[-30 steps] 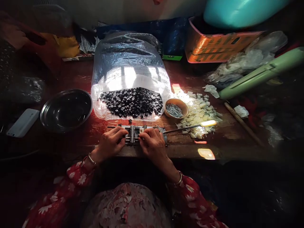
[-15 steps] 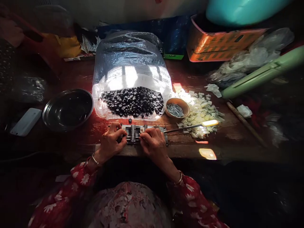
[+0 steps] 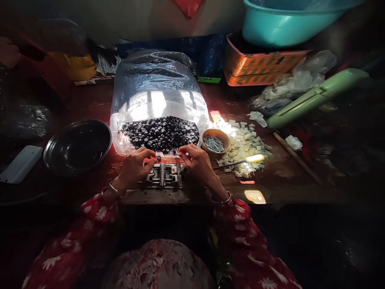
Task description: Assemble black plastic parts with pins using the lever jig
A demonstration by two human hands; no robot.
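Note:
My left hand (image 3: 134,167) is over the left end of a small metal fixture (image 3: 163,176) with springs and a central bar. Its thumb and forefinger are apart, close beside a small black wheel-like piece (image 3: 159,158) behind the fixture; contact is unclear. My right hand (image 3: 198,165) hovers at the fixture's right end, fingers bent and thumb slightly apart, tips near the front of a heap of black pieces (image 3: 162,132). I see nothing held in it. A small white block (image 3: 173,170) sits in the fixture's right half. A rod with a bright end (image 3: 254,158) extends right.
The black heap spills from a translucent woven sack (image 3: 159,86). Beside it are a bowl of metal pins (image 3: 215,142) and a pile of whitish plastic pieces (image 3: 249,142). A steel basin (image 3: 78,146) and phone (image 3: 21,164) lie left; an orange basket (image 3: 264,66) stands behind.
Both hands have left the fixture's two sides and moved up and away from me, towards the black pieces. The view has tilted up and shifted slightly right.

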